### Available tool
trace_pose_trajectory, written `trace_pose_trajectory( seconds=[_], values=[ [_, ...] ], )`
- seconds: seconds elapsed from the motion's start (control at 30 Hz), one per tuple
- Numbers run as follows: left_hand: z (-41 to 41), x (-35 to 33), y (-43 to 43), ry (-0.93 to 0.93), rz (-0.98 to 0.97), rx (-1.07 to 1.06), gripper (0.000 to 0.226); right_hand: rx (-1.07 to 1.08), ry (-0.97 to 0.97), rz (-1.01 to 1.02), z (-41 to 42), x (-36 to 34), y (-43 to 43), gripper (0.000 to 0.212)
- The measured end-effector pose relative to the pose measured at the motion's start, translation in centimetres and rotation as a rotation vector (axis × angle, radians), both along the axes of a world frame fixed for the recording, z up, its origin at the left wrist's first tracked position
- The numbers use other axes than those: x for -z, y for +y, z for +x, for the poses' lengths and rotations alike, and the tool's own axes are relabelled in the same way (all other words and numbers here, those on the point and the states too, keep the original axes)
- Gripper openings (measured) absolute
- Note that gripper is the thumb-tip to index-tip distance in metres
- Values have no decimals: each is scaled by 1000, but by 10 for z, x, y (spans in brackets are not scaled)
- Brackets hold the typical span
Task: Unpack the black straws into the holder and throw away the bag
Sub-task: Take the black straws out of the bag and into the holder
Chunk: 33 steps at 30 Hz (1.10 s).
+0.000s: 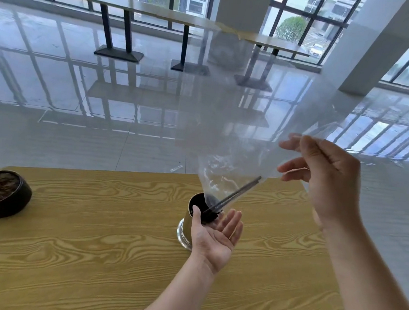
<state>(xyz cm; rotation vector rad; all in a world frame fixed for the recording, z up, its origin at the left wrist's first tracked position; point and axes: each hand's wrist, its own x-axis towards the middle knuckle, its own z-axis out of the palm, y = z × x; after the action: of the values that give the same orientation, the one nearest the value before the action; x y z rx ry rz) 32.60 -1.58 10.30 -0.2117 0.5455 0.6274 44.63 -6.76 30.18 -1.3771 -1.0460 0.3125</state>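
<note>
Right hand (324,182) pinches clear bag (249,134), upended over metal holder (187,223). Black straws (234,197) slant into holder. Left hand (216,232) released, palm up, beside rim.

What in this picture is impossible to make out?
Head view only:
- Holder: the left hand covers its near side, so the straws inside cannot be counted.
- Bag: clear and blurred; its upper edge fades out.
- Plant pot: cut off by the left edge.
</note>
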Motion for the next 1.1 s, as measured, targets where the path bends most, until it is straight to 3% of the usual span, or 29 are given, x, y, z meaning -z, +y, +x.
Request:
trace_pose_trajectory(
  seconds=[0.43, 0.63, 0.97, 1.1],
  values=[
    [-8, 0, -9, 52, 25, 64, 56, 45, 6, 45, -2, 1, 3, 21],
    [-7, -5, -15, 135, 46, 144, 67, 45, 25, 46, -3, 5, 2, 24],
    [8, -20, -1, 234, -37, 85, 62, 64, 34, 51, -2, -10, -8, 23],
    [9, -24, 2, 245, -88, 85, 44, 74, 21, 60, -2, -16, -12, 25]
  ],
)
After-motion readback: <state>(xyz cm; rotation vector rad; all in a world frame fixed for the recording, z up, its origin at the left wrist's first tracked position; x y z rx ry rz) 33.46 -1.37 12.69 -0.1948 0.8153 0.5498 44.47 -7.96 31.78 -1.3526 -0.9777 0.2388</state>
